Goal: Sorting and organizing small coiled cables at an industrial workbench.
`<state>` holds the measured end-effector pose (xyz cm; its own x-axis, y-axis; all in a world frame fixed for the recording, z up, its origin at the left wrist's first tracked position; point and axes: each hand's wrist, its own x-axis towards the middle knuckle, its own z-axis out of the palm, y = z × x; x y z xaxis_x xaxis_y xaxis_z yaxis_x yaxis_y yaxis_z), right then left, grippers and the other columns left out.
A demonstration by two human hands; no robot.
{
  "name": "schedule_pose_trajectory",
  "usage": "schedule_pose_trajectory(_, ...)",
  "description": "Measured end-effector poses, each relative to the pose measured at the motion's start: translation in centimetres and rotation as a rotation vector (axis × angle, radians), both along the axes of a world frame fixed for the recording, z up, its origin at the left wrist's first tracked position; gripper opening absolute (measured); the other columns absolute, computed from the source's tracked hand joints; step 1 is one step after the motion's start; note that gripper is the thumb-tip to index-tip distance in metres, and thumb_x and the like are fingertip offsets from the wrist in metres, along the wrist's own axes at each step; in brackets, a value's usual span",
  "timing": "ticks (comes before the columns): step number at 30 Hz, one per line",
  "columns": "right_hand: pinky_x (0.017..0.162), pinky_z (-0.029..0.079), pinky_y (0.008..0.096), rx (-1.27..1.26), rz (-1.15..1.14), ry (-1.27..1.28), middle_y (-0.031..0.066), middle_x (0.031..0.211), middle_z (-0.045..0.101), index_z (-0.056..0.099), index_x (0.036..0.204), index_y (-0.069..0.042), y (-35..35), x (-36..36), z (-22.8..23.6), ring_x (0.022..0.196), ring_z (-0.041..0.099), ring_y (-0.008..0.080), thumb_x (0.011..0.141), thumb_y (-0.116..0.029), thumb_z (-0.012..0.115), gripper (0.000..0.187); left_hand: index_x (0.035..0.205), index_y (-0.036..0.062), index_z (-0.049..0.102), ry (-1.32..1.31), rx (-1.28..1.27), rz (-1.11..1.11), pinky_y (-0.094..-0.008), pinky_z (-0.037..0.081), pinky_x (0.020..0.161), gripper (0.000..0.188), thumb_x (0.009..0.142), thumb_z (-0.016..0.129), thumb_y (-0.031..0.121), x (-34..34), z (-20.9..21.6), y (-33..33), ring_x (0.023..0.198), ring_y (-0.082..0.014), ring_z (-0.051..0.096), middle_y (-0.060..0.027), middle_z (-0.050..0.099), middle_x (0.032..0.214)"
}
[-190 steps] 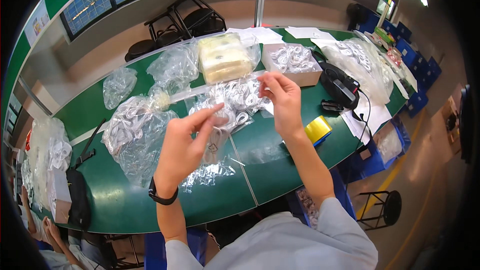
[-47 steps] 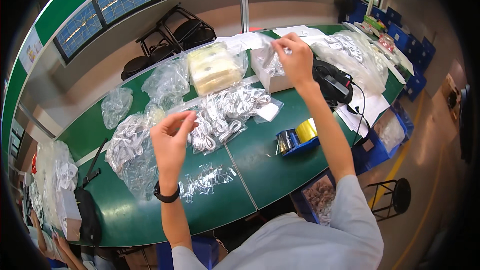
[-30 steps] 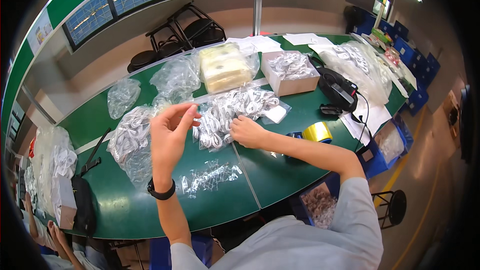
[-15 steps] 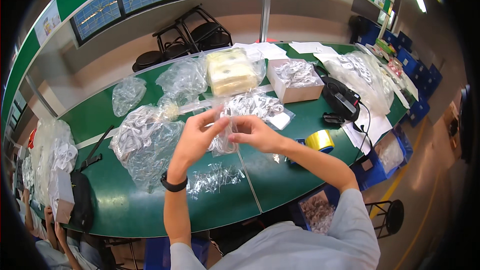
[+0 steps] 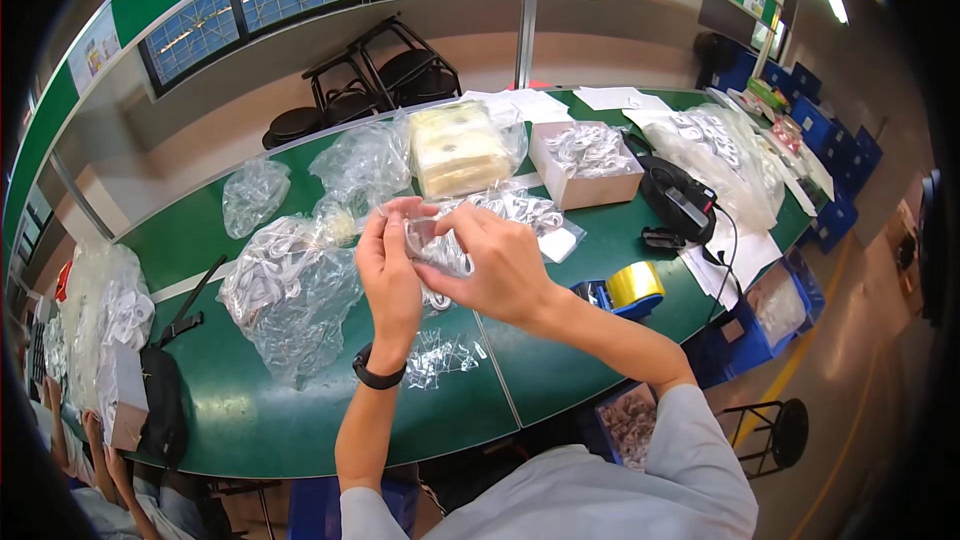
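Observation:
My left hand [image 5: 390,255], a black band on its wrist, is closed on one side of a small clear plastic bag [image 5: 440,248]. Something white and coiled, like a cable, shows through the bag. My right hand [image 5: 503,265] grips the bag's other side, its thumb below and its fingers curled above. Behind my hands a pile of white cables [image 5: 515,205] lies on clear plastic. On the green table [image 5: 290,430], nearer to me, are scattered small clear strips [image 5: 435,358]. To the left, a large open plastic bag [image 5: 290,290] spills bundled white cables.
A stack of yellowish bags [image 5: 460,155] and a carton of white cables [image 5: 590,165] stand farther back. Rightward are a tape dispenser [image 5: 632,292] with yellow tape and a black device [image 5: 680,198] with a cord. Another person's hands [image 5: 105,445] show at the lower left.
My hands have turned and shifted around the small bag. The right hand now covers more of it, and the left wrist has moved slightly right.

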<state>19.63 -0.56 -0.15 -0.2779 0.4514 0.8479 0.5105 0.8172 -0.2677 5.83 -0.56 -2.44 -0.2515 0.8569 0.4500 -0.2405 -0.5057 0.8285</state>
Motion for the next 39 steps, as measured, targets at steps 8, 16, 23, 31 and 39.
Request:
schedule_pose_trajectory(8,0.073,0.047,0.0369,0.201,0.052,-0.067,0.0062,0.086,0.056,0.073,0.093,-0.008,0.6,0.4,3.8,0.082,0.055,0.0243,0.076,-0.010,0.076,0.017,0.112,0.0001,0.061,0.116,0.037,-0.113,-0.0210,0.041,0.049,0.028,0.108,0.042,0.021,0.6,0.4,-1.4,0.056,-0.0050,0.052,-0.0010,0.061,0.075)
schedule_pose_trajectory(16,0.077,0.044,0.0370,0.225,0.067,-0.166,0.0040,0.092,0.055,0.075,0.097,-0.012,1.0,1.7,4.1,0.087,0.053,0.0239,0.076,-0.011,0.076,0.021,0.108,0.0020,0.055,0.185,-0.043,-0.117,-0.0209,0.036,0.043,0.029,0.108,0.036,0.024,0.5,1.4,-1.9,0.048,-0.0054,0.048,-0.0033,0.060,0.073)
schedule_pose_trajectory(23,0.079,0.041,0.0370,0.246,0.109,-0.176,0.0034,0.097,0.057,0.076,0.102,-0.013,0.8,1.5,4.2,0.089,0.053,0.0238,0.078,-0.012,0.076,0.024,0.110,0.0007,0.055,0.206,-0.068,-0.125,-0.0216,0.039,0.043,0.028,0.108,0.036,0.021,0.4,1.4,-2.5,0.049,-0.0066,0.051,-0.0045,0.062,0.074)
schedule_pose_trajectory(31,0.084,0.044,0.0382,0.204,0.115,-0.187,0.0045,0.099,0.058,0.074,0.097,-0.008,1.1,1.9,4.0,0.094,0.055,0.0255,0.077,-0.011,0.075,0.020,0.114,-0.0061,0.061,0.242,0.016,-0.099,-0.0232,0.051,0.059,0.024,0.104,0.050,0.013,0.5,1.1,-1.9,0.066,-0.0092,0.064,-0.0076,0.070,0.086)
schedule_pose_trajectory(39,0.088,0.045,0.0401,0.228,0.126,-0.306,0.0057,0.103,0.060,0.072,0.095,-0.008,1.7,3.0,4.2,0.098,0.057,0.0271,0.078,-0.009,0.073,0.017,0.110,-0.0090,0.066,0.450,0.019,0.006,-0.0239,0.049,0.071,0.023,0.098,0.060,0.009,-0.3,1.0,-1.4,0.082,-0.0065,0.064,-0.0077,0.072,0.082)
